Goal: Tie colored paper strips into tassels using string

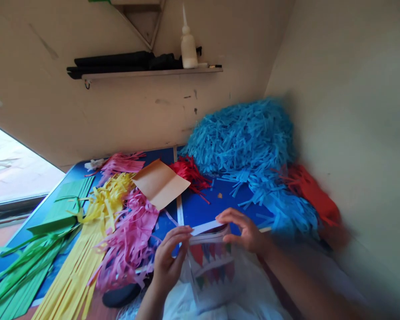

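Observation:
In front of my body, both hands are at the top of a clear plastic bag (213, 275) with rows of small coloured pointed shapes showing on its front. A narrow white strip (206, 226) runs across its top edge between my hands. My left hand (171, 251) pinches the strip's left end between thumb and fingers. At the other end, my right hand (242, 231) grips the bag's top corner, thumb below and fingers above. Whether the strip is part of the bag I cannot tell.
A blue table (216, 204) carries fringed paper: green (30, 266), yellow (76, 262), pink (130, 244), red (190, 173) and a big blue heap (243, 138). A brown paper sheet (162, 184) lies mid-table. Above, a wall shelf (146, 73) holds a glue bottle (189, 49).

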The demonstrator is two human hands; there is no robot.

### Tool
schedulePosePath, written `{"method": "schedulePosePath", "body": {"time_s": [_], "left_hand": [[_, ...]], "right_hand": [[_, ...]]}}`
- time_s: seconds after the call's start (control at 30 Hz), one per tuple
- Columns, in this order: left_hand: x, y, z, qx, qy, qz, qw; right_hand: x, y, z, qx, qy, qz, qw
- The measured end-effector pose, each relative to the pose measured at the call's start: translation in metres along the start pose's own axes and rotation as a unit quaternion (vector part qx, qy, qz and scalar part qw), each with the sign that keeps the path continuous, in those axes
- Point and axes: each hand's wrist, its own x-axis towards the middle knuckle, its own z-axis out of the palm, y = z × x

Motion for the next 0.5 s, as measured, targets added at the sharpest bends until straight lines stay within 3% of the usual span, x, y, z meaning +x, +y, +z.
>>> {"method": "schedulePosePath", "body": {"time_s": [0.17,0.27,0.33,0.5], "left_hand": [[0.005,0.015,0.003,0.012,0.025,-0.091,0.995],[0.005,0.02,0.002,0.0,-0.001,-0.158,0.987],[0.005,0.024,0.001,0.012,-0.016,-0.165,0.986],[0.003,0.04,-0.004,0.031,-0.043,-0.13,0.99]], "right_hand": [[0.01,-0.01,0.003,0.015,0.075,0.051,0.996],[0.012,-0.016,-0.001,-0.005,0.02,0.136,0.991],[0.012,-0.021,-0.006,-0.025,-0.024,0.173,0.984],[0.014,-0.041,-0.015,-0.066,-0.082,0.162,0.981]]}}
